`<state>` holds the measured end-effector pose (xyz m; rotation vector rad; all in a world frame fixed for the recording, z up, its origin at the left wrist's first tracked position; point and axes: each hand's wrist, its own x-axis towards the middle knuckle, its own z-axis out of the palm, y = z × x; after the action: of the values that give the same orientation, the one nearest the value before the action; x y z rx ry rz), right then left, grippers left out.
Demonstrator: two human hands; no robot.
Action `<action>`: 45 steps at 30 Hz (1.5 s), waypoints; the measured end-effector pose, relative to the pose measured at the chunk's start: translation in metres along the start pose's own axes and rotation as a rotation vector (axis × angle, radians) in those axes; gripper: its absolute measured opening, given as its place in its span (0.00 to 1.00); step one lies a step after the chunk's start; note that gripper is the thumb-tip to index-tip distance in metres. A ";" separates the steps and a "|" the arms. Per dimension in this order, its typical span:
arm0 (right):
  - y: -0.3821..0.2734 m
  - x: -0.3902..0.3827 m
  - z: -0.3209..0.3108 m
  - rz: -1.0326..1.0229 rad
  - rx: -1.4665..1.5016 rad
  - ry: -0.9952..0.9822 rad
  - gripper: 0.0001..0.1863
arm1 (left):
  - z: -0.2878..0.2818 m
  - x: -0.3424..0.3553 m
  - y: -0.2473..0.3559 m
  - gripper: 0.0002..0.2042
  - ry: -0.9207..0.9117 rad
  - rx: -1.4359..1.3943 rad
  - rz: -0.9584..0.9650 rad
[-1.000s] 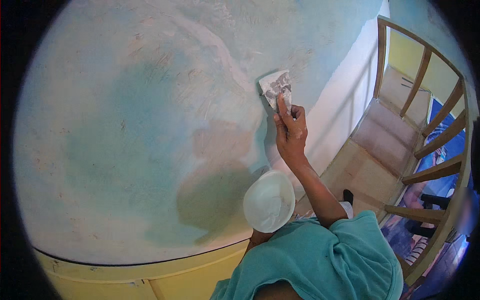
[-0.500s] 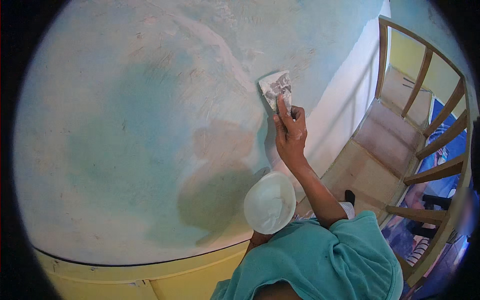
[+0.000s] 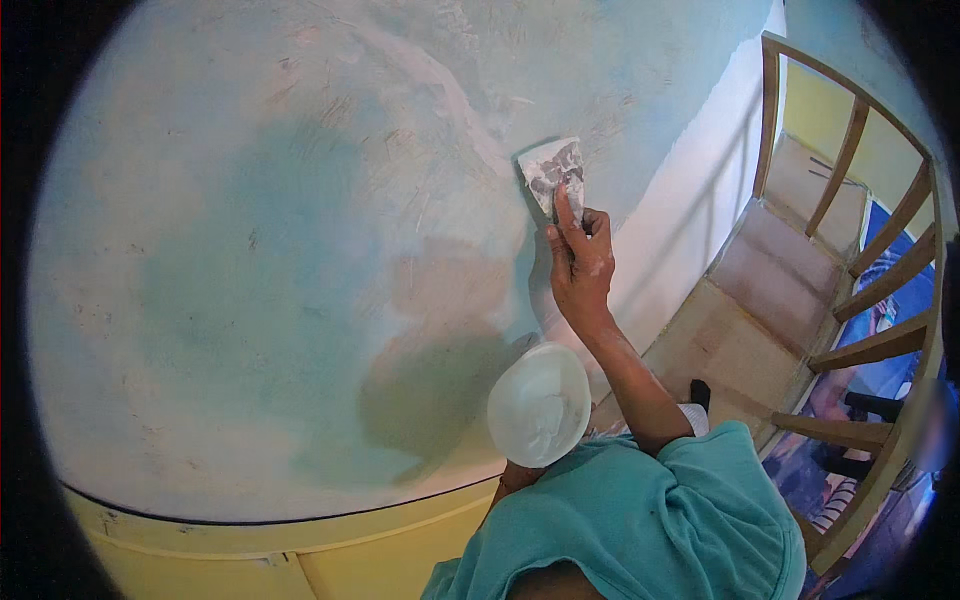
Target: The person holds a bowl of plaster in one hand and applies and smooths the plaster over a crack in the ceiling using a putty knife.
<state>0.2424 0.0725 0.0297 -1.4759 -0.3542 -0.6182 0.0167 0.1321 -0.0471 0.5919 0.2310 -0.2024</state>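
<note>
Barely shifted since earlier, the right hand (image 3: 580,268) grips a putty knife (image 3: 553,172), fingers closed round it, forefinger along its blade against the wall (image 3: 260,260); left hand (image 3: 520,478), below, holds a white bowl (image 3: 538,404).

No packages, labels, signs or screens anywhere around the fingers (image 3: 570,215): only painted wall, wooden railing and stair steps within view.

Right hand (image 3: 578,262) raised, forefinger extended
</note>
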 end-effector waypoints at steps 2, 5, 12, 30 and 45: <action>-0.001 0.001 0.000 -0.013 -0.002 0.003 0.28 | 0.001 -0.004 -0.008 0.32 0.180 0.246 0.108; -0.002 0.002 0.000 -0.033 0.015 0.005 0.28 | -0.006 -0.003 -0.007 0.32 0.124 0.046 0.062; -0.003 0.001 -0.002 -0.014 0.021 -0.012 0.28 | -0.006 -0.001 -0.011 0.34 0.084 -0.063 0.065; -0.004 -0.001 0.000 0.018 0.030 -0.026 0.27 | -0.053 -0.006 -0.016 0.33 0.114 0.398 0.095; -0.006 0.001 -0.002 0.000 0.036 -0.015 0.27 | -0.011 -0.004 -0.014 0.33 0.122 0.100 0.038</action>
<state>0.2393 0.0703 0.0349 -1.4464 -0.3752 -0.5985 0.0071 0.1271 -0.0621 0.7085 0.3284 -0.1420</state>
